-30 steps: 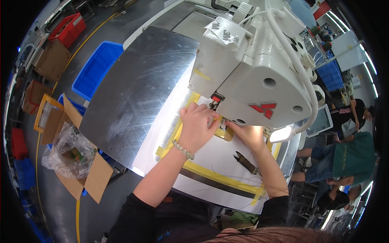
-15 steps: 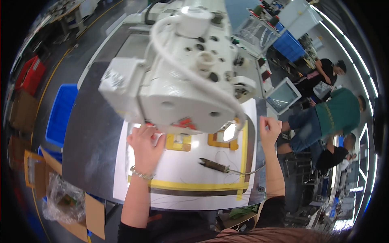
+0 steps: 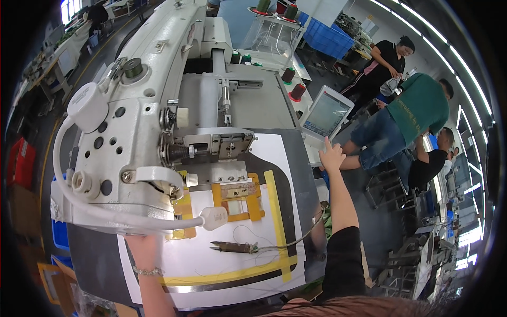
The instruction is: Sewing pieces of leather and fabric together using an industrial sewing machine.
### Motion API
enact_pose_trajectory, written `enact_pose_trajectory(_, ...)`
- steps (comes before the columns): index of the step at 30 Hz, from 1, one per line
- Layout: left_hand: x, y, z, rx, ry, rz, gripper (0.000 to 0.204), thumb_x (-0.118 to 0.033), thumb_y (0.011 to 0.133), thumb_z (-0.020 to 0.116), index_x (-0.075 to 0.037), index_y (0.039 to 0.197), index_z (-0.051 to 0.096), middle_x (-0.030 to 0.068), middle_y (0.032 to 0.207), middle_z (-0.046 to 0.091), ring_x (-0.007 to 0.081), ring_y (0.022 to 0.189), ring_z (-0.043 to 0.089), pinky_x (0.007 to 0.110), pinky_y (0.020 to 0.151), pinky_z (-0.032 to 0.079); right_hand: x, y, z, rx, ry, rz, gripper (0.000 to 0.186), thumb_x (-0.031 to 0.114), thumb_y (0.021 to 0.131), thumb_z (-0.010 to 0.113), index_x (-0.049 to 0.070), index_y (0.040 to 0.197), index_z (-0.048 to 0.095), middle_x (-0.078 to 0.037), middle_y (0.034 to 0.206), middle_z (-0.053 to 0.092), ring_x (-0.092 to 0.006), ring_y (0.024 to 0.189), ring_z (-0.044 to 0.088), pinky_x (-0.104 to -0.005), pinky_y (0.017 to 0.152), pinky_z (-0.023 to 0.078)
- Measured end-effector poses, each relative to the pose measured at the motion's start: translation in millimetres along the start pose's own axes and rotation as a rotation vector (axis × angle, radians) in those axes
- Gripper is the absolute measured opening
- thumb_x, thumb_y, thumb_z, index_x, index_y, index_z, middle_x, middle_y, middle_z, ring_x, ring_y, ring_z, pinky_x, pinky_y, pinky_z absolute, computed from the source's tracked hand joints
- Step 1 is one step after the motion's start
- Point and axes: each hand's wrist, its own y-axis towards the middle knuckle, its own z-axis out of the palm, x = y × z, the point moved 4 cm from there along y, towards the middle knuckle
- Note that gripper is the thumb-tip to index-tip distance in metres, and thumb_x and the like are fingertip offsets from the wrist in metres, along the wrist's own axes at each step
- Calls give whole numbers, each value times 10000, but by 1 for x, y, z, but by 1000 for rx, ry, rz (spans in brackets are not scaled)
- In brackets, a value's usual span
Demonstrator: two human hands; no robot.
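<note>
My right hand [image 3: 331,155] is raised at the lower edge of the tablet-like control screen [image 3: 326,112], index finger stretched out and nothing held. Whether the fingertip touches the screen I cannot tell. Beneath the white head of the sewing machine [image 3: 127,174] goes my left hand [image 3: 143,251]; its fingers are hidden and only the back near the braceleted wrist shows. Under the machine, a yellow-orange frame [image 3: 253,198] lies on the white sheet [image 3: 206,259], with a second yellow piece [image 3: 182,214] partly covered. Thread snips [image 3: 232,247] lie nearby, tied to a cord.
Yellow tape [image 3: 227,274] borders the sheet on the dark table [image 3: 95,264]. Thread spools [image 3: 297,92] stand beside the screen. To the right are a person in a green shirt [image 3: 414,103] and other people. A blue crate [image 3: 325,37] sits farther back.
My view has swung right, so the machine now appears farther left. My right hand has gone from curled fingers to a stretched index finger by the screen. My left fingers have become hidden.
</note>
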Motion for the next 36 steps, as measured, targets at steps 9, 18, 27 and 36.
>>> enact_pose_trajectory(9, 22, 8, -1, -32, -176, -58, 316, -81, 810, 672, 6, 1097, 573, 115, 1082, 606, 232, 967, 567, 353, 870, 438, 2, 11, 24, 95, 7, 27, 619, 392, 751, 616, 281, 1347, 488, -126, 1047, 482, -310, 980, 498, -452, 767, 348)
enact_pose_trajectory(18, -7, 12, -5, -2, -148, 6, 286, -113, 725, 659, 45, 958, 606, 132, 965, 622, 162, 745, 586, 336, 623, 458, 13, -10, -69, -323, 690, -251, 326, 78, 816, 598, 87, 1140, 636, -107, 927, 506, -255, 843, 521, -327, 735, 421)
enact_pose_trajectory(27, -24, 7, 6, 95, -82, -11, 383, -224, 721, 715, -23, 1037, 635, 124, 995, 602, 243, 972, 552, 378, 894, 348, 128, -117, -209, 178, 1051, -456, 118, 27, 799, 629, 25, 907, 678, -57, 764, 523, -161, 675, 502, -265, 585, 380)
enact_pose_trajectory(36, -47, 7, 9, 82, 4, 127, 212, -190, 717, 665, -45, 866, 624, 40, 809, 552, 235, 883, 521, 369, 814, 309, 262, -200, -258, 447, 1144, -721, 162, 120, 744, 734, 39, 858, 651, -61, 748, 530, -192, 683, 524, -294, 608, 433)
